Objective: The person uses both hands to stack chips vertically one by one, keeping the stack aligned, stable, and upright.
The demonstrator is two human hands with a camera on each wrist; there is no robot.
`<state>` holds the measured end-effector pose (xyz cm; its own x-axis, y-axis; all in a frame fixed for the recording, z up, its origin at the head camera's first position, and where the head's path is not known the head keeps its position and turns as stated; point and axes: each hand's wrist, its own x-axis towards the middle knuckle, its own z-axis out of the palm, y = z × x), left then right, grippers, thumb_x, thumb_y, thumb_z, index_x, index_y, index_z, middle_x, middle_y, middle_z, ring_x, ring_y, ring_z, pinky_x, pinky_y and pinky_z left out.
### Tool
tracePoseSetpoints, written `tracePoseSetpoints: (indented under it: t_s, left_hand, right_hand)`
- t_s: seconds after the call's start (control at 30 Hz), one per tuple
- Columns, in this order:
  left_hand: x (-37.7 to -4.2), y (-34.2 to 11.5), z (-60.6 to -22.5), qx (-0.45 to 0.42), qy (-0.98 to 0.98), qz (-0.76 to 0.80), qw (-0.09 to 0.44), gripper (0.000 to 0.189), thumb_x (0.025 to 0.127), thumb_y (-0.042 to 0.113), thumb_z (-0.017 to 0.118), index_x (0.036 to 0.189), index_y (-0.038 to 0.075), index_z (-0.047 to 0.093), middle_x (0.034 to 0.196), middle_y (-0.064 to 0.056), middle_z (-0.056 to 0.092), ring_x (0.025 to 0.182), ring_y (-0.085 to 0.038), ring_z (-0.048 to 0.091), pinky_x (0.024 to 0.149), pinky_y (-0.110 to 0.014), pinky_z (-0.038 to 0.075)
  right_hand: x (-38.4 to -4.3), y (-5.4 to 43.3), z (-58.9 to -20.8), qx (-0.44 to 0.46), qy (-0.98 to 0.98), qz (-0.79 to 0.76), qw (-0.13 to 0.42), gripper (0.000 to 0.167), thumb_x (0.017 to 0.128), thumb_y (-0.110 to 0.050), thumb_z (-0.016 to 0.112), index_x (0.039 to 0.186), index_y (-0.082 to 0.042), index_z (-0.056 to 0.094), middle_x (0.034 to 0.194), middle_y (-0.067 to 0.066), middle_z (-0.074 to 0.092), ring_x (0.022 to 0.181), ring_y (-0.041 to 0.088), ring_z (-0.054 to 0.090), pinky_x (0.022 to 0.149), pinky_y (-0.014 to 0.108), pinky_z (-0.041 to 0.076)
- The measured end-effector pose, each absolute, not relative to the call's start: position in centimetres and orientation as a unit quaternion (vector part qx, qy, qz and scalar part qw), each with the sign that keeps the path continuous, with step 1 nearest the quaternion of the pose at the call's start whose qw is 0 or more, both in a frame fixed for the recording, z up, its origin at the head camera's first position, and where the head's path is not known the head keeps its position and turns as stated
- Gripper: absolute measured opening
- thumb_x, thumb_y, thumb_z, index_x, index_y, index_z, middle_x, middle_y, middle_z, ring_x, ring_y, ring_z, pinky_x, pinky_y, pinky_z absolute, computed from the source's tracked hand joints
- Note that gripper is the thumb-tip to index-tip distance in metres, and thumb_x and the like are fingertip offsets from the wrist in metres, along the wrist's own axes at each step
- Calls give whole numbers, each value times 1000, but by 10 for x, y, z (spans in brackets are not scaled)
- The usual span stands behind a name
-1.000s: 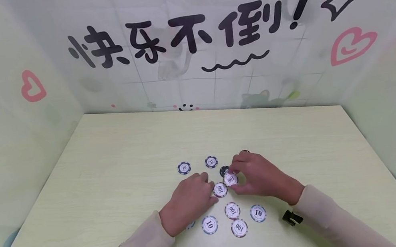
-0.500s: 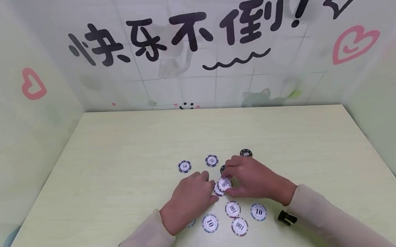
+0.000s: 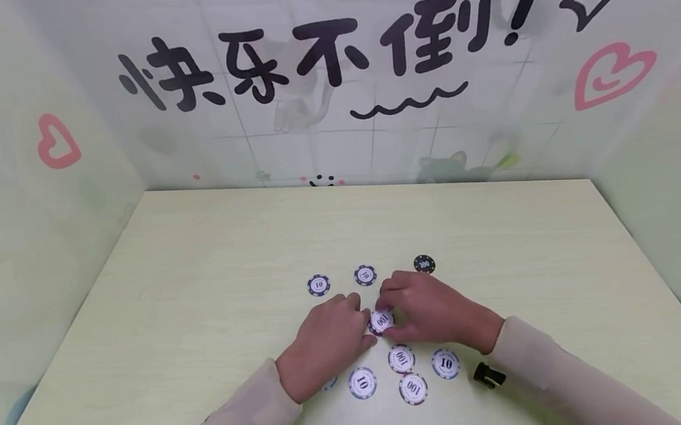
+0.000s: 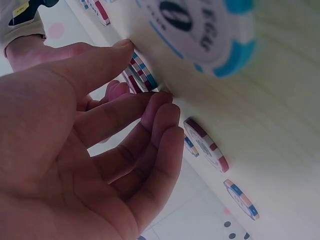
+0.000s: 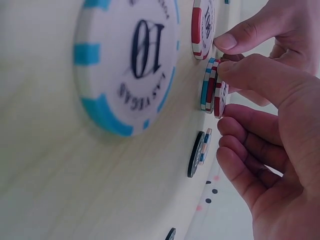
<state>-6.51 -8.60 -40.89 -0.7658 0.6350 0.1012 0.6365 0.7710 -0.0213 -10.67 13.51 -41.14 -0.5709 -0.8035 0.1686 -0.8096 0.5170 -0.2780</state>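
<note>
My right hand (image 3: 431, 307) pinches a white poker chip (image 5: 223, 97) marked 100, with a red-striped edge, between thumb and fingers. That chip sits over a small stack of poker chips (image 5: 208, 87), whose edges show blue and red stripes; a thin gap shows between them. My left hand (image 3: 327, 342) is at the stack's left side, thumb and index finger pinching its edge, as the left wrist view shows, where the stack (image 4: 143, 72) lies between their tips. In the head view the top chip (image 3: 381, 320) covers most of the stack.
Nearer the body lie two 100 chips (image 3: 401, 358), a light-blue 10 chip (image 3: 362, 382) and another 10 chip (image 3: 446, 363). Dark-blue 10 chips (image 3: 319, 285) and a black 100 chip (image 3: 424, 264) lie farther back. A second black chip is mostly hidden by my right hand. Walls enclose the table (image 3: 226, 252).
My right hand has moved left with the 100 chip, bringing it from beside the stack to over it. The far black chip has come into view. My left hand has stayed in place.
</note>
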Motion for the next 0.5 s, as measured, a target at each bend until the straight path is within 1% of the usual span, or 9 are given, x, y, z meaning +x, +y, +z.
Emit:
tracePoseSetpoints:
  t_s: [0.4,0.5]
  left_hand:
    - [-66,-87,-409,-339,-940,3,46,34,94,43,89,99,10,82,85,-3,61,66,-13,49,56,-25,50]
    - [-67,-87,-410,-339,-940,3,44,34,95,43,88,100,10,82,85,-3,61,67,-14,49,57,-25,51]
  right_hand:
    - [-109,134,-412,466,-869,167,5,25,88,-23,91,108,-9,84,99,-3,72,90,13,62,80,25,56]
    - [-109,133,-412,464,-870,166,-4,26,89,-24,91,108,-9,84,98,-4,72,90,12,62,81,26,56]
